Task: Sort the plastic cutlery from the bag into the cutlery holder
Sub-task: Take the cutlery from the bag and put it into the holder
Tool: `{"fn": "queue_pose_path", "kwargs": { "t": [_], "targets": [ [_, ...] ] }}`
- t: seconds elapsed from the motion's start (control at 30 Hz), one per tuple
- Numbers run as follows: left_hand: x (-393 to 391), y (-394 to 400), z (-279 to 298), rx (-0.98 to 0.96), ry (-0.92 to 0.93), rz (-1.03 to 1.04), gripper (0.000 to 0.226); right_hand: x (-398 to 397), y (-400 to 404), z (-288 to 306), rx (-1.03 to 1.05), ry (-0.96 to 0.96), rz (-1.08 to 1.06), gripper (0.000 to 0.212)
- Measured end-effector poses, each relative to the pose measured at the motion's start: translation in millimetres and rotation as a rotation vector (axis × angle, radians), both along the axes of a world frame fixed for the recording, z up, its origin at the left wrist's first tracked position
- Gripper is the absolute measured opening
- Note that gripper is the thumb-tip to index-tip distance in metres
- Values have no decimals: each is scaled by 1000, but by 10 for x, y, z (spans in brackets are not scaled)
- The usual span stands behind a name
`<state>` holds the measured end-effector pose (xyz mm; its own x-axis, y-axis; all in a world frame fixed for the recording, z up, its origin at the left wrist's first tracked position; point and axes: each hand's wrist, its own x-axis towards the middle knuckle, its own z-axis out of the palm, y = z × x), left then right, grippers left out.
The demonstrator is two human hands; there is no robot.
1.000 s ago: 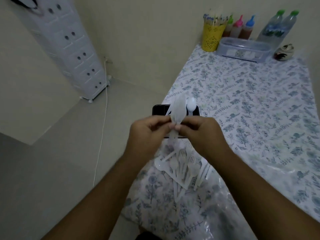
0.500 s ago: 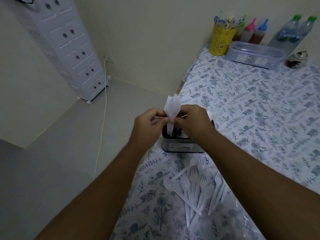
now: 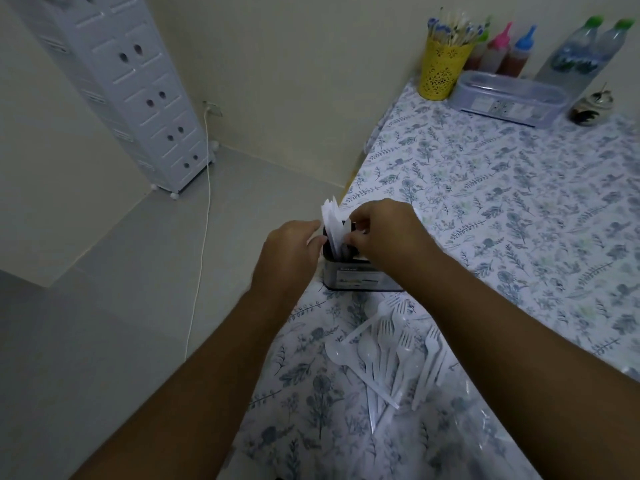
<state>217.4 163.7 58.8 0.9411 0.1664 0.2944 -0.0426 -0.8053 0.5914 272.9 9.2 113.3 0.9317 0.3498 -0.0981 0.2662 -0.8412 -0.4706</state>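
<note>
Task looked partway done. A bunch of white knives (image 3: 331, 226) stood blade-up in the left end of the holder (image 3: 360, 277), at frame centre, near the desk's left edge. Both hands were on that bunch. The left hand (image 3: 289, 252) had its fingers (image 3: 317, 241) curled against the left side of the knives; the right hand (image 3: 388, 233) pinched them from the right with fingers (image 3: 353, 239) closed around the blades. My read: the knives were being seated in their slot, not yet let go.

Left to do: a loose pile of forks and spoons (image 3: 391, 351) lay flat on the desk (image 3: 519, 202), lower centre of frame, just below the holder and apart from it. Forks sat mostly on the right of the pile, spoons on the left, handles crossing. None of these were sorted, so I'd judge more than half the job remained.

The bag (image 3: 474, 427), clear plastic, lay flat at lower right under the right forearm; whether anything was inside, couldn't tell.

Containers:
- Holder: dark inside, label on front wall. Knives in the left part. The rest was hidden behind the right hand; couldn't tell its dividers or contents.
- Yellow cup (image 3: 441, 69), upper right: full of thin sticks.
- Clear lidded box (image 3: 509, 98), right of the cup: contents unclear.
- Sauce bottles (image 3: 509, 51) and water bottles (image 3: 581, 53) stood behind the box, against the wall.
</note>
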Motion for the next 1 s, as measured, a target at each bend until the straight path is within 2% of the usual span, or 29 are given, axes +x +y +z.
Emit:
{"fn": "queue_pose_path", "kwargs": {
  "t": [0.17,0.3,0.43,0.6,0.73,0.87,0.93,1.0],
  "targets": [
    [-319,-161,-84,-26,-53,-25,14,-389,-387,86,241,-58,-116,20],
    [-708,-414,-475,-101,154,1,6,-736,-774,-110,308,55,-222,19],
    [-997,-638,-992,-96,440,68,12,-1079,-1071,-511,271,214,-293,19],
    [-816,-859,-1141,30,504,138,28,-1455,-1323,-893,269,346,-348,15],
    [-664,-967,-1133,100,570,172,19,-1643,-1460,-993,321,430,-406,14],
    [-780,-1027,-1030,-64,520,164,21,-1739,-1541,-1070,409,480,-491,19],
    [-976,-1156,-862,-233,501,98,18,-1743,-1531,-1072,572,552,-580,26],
    [-1227,-1342,-715,-373,615,-30,15,-1731,-1490,-1069,767,681,-682,30]
  ]
}}
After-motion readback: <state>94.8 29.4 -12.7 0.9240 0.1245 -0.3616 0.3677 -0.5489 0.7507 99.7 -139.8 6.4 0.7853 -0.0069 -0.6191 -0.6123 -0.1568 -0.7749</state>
